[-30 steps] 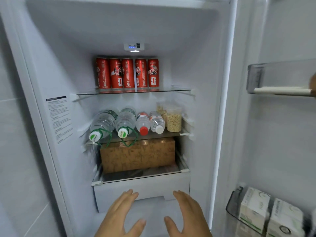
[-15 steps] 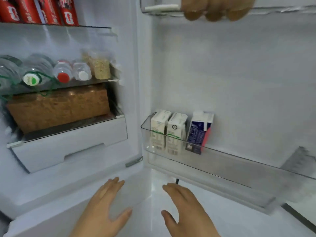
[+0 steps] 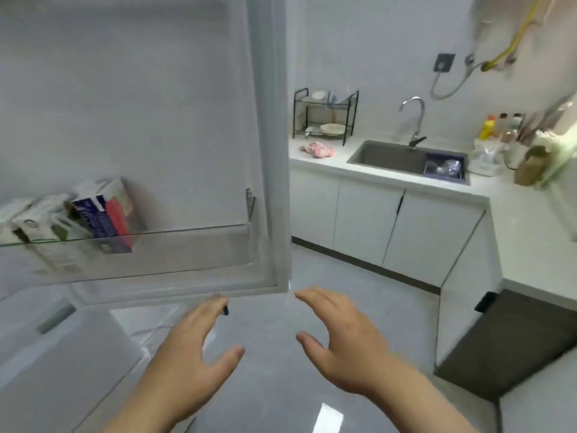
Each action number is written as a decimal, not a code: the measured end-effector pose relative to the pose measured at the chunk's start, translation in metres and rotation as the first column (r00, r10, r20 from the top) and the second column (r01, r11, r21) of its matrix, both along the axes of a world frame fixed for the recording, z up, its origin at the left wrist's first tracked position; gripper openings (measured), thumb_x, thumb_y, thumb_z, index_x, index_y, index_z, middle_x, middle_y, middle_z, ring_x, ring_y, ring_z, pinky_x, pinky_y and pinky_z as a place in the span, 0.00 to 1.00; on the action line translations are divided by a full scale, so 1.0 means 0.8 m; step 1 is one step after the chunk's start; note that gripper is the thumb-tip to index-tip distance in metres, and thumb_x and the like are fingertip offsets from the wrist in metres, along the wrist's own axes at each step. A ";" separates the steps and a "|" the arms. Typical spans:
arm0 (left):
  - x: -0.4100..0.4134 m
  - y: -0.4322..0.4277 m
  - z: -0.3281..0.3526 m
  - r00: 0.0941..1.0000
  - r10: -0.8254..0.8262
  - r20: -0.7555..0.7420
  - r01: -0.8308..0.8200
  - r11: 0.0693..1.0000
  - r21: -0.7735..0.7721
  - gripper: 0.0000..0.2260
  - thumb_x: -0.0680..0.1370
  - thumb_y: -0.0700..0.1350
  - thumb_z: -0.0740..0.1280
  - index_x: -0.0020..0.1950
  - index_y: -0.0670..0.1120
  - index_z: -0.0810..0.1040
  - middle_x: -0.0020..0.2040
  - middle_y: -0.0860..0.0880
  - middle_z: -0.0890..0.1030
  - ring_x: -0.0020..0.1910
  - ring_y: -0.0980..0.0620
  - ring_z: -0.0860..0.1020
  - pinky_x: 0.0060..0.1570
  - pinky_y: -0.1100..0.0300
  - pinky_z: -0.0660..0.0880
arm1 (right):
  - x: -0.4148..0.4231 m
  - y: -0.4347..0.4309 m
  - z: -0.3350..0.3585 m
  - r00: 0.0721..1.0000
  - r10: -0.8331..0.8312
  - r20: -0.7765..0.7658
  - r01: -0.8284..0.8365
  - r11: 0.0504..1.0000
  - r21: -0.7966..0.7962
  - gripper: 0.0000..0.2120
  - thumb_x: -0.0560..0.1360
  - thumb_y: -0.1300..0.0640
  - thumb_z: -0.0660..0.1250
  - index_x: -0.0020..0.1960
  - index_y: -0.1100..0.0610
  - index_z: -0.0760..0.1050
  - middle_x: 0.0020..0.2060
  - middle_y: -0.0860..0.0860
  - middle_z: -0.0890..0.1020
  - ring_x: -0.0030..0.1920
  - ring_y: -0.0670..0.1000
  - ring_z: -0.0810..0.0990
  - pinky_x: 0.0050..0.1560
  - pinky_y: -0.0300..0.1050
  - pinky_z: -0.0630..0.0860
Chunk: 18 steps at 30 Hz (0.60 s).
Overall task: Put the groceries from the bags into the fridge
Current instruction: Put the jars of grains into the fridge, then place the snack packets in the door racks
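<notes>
My left hand (image 3: 193,345) and right hand (image 3: 340,342) hover open and empty by the fridge door (image 3: 156,120). The bags (image 3: 490,157) sit on the tabletop (image 3: 515,207) far right, past the sink (image 3: 387,157), nearer my right hand.

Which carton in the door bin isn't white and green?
The rightmost carton, blue with a red side; the two cartons left of it are white with green print.
</notes>
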<state>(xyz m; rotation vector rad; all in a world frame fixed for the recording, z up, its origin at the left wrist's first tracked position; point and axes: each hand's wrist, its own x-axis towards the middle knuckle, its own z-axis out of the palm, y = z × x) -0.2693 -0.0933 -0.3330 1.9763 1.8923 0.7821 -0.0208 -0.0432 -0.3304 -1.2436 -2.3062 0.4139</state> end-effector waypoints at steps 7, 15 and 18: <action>0.193 0.044 -0.004 0.942 -0.337 0.004 0.337 0.942 -0.002 0.31 0.67 0.71 0.61 0.66 0.75 0.50 0.65 0.78 0.50 0.69 0.65 0.60 0.65 0.63 0.63 | 0.186 -0.043 -0.003 0.966 -0.255 0.049 0.256 0.966 -0.037 0.25 0.80 0.46 0.60 0.76 0.45 0.60 0.73 0.40 0.64 0.72 0.42 0.59 0.60 0.19 0.43; 0.413 0.080 0.009 0.677 -0.735 -0.026 0.736 0.676 0.034 0.37 0.63 0.77 0.56 0.69 0.71 0.51 0.66 0.76 0.51 0.66 0.67 0.61 0.63 0.66 0.61 | 0.370 -0.151 0.006 0.707 -0.706 -0.043 0.703 0.708 -0.067 0.26 0.79 0.47 0.61 0.75 0.44 0.60 0.73 0.38 0.64 0.73 0.39 0.58 0.66 0.27 0.50; 0.493 0.074 0.012 0.539 -0.842 -0.034 0.842 0.539 0.017 0.34 0.66 0.75 0.57 0.69 0.71 0.51 0.68 0.73 0.54 0.67 0.67 0.60 0.66 0.64 0.62 | 0.414 -0.209 0.003 0.545 -0.836 -0.061 0.830 0.548 -0.106 0.25 0.80 0.47 0.61 0.75 0.43 0.61 0.72 0.37 0.64 0.71 0.37 0.59 0.62 0.22 0.50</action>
